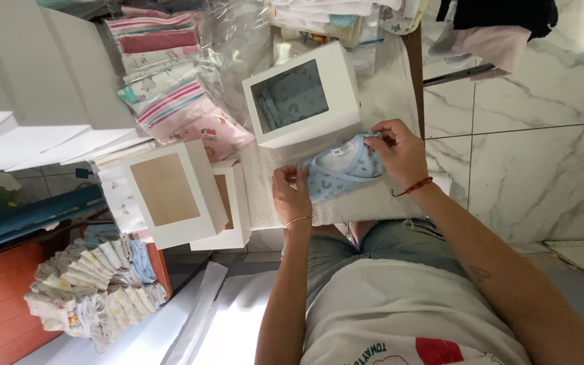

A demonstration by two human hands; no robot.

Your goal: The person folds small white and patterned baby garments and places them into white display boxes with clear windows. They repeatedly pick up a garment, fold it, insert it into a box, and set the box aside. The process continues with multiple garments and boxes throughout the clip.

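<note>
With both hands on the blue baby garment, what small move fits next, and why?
Probably flatten the garment and fold its edges inward. The left hand and right hand pinch opposite ends, it lies rumpled, and a windowed box beside it already holds folded blue clothing.

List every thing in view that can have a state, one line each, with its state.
Left hand: pinching the garment's near edge.
Right hand: gripping the garment's far edge.
Light blue baby garment: partly folded, held between both hands.
White window box: closed, blue cloth inside.
Two window boxes on the left: closed, stacked askew.
Bagged clothes: sealed in clear bags.
Rolled baby clothes: piled loose.
</note>
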